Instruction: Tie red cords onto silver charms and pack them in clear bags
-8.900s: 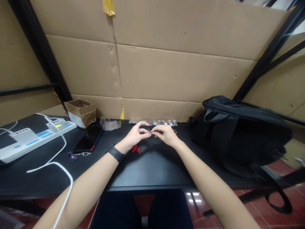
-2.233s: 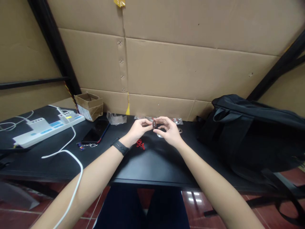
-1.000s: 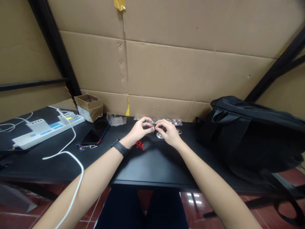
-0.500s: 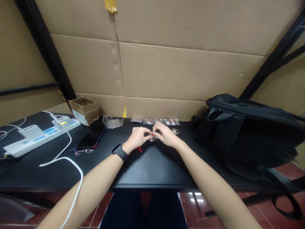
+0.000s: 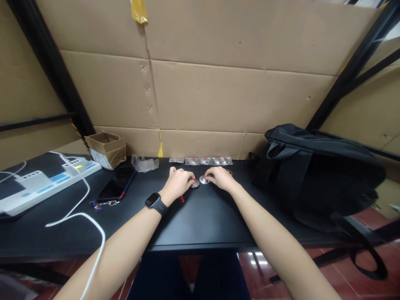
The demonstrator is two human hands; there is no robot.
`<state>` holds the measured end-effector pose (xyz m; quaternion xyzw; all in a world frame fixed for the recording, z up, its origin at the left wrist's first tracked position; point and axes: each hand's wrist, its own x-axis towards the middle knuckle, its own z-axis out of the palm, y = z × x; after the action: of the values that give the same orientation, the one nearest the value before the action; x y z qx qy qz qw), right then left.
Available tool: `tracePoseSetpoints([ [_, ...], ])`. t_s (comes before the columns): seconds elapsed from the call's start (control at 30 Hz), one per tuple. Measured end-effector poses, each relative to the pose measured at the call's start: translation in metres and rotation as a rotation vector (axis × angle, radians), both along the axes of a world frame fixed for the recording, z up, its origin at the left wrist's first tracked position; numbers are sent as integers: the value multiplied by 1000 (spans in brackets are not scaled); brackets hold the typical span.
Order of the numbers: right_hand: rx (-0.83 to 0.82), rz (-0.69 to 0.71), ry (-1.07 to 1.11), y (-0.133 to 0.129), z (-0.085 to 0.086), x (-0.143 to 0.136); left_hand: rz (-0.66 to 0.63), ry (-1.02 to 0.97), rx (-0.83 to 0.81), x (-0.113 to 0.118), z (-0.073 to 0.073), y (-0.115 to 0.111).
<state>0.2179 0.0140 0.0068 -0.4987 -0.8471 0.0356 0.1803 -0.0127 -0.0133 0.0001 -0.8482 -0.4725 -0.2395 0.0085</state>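
Observation:
Over the middle of the black table, my left hand (image 5: 179, 183) pinches the red top of a small metal cymbal (image 5: 196, 184). A red cord (image 5: 182, 199) shows beneath this hand. Opposite it, my right hand (image 5: 219, 178) has its fingers closed on the red top of a second small cymbal (image 5: 203, 181). The two shiny discs are close together with a narrow gap between them. Part of another metal disc (image 5: 230, 172) peeks out behind my right hand. Fingertips partly cover both red tops.
Several clear packets (image 5: 206, 161) with similar discs line the cardboard wall (image 5: 200, 100). To the left are a crumpled plastic bag (image 5: 145, 164), a small carton (image 5: 108, 150), a phone (image 5: 117, 183), and a power strip (image 5: 50, 183) with a white cable (image 5: 90, 216). A black bag (image 5: 318, 175) stands right.
My hands were together over the discs; now they have drawn apart, each with its own cymbal. The whole view has shifted slightly.

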Motion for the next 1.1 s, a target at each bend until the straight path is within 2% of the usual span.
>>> tracePoseSetpoints([
  [0.13,2,9,12,2,-3,-1,-29,-11,42,1,-2,-1],
  [0.3,23,-2,64,3,-3,1,26,1,104,2,-3,-1],
  [0.5,87,38,206,-4,12,4,57,-94,117,-1,2,1],
  [0.67,226,96,359,-13,22,-5,49,-270,144,-6,15,0],
  [0.83,162,88,192,-16,16,-9,52,-426,241,-12,35,-9],
  [0.93,138,50,211,-13,17,-4,53,-565,192,-13,37,-10],
  [1.1,227,61,461,-16,27,-5,-1,-815,-57,-7,17,5],
])
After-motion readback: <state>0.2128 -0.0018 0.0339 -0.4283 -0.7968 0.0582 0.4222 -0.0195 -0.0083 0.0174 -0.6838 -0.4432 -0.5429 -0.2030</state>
